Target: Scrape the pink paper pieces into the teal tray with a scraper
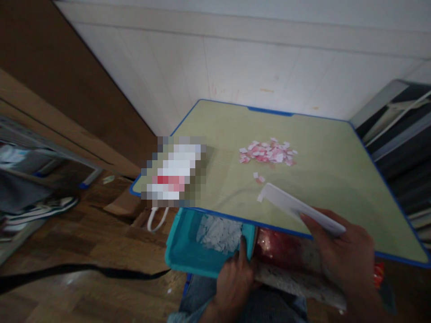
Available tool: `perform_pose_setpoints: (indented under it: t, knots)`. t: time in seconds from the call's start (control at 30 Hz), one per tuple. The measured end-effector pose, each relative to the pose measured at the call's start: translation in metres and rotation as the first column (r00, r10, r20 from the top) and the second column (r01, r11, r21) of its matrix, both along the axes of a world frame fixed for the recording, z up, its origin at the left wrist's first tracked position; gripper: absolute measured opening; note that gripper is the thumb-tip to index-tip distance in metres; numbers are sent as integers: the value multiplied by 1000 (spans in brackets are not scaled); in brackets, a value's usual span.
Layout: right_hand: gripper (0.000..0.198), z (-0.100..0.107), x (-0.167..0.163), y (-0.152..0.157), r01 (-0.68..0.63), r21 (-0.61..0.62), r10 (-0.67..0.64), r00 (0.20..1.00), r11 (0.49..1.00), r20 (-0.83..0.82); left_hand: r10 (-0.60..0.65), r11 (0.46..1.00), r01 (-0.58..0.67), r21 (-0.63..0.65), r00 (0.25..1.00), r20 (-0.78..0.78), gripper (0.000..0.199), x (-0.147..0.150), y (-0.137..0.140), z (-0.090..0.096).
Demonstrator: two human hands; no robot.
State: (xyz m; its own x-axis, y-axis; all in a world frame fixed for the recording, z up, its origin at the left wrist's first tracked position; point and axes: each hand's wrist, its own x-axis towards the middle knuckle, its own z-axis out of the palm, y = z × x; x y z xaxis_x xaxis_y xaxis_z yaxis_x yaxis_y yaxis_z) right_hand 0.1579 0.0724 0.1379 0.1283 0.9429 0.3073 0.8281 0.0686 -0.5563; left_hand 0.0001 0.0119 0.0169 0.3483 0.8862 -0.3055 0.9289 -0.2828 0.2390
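My right hand (346, 253) is closed on one end of a long, flat white strip (296, 207), held slanted over the folding table (215, 188). At the strip's far end is a small white paper piece (260, 196); I cannot tell whether it is stuck on. Farther back on the tabletop lies a loose pile of small pink and white paper pieces (269, 151), with a couple of stray ones in front. Below the near table edge, my left hand (235, 276) grips the turquoise tray (183, 253) at its right side, index finger over the rim. White paper bits (218, 233) lie inside.
At the table's left end is a blurred-out white and red item (178, 166), with a white loop (156, 220) below the edge. A red wrapped package (279, 244) sits under the near edge. A wall (256, 63) stands behind; a shoe (43, 208) is at left.
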Motion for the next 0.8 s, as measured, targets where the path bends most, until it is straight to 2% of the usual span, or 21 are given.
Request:
perform_pose_setpoints:
  t: [0.17,0.33,0.47,0.7,0.8]
  knots:
    - [14,1,-1,1,-6,-20,6,1000,1000,-23,-3,1000,3,-1,1000,-3,45,1,0,0]
    - [16,5,-8,1,5,-13,-6,998,1000,-65,-3,1000,3,-7,1000,-11,39,1,-1,1]
    - [17,8,-5,-5,-46,-10,45,997,999,-68,-4,1000,4,-3,1000,-2,40,1,-1,0]
    - [16,15,-17,-13,-188,-132,164,972,973,-170,3,1000,-3,8,1000,3,37,1,-1,-2]
    - [12,17,-20,-13,-109,-108,85,976,988,-201,-7,1000,7,9,1000,7,41,1,-1,-1]
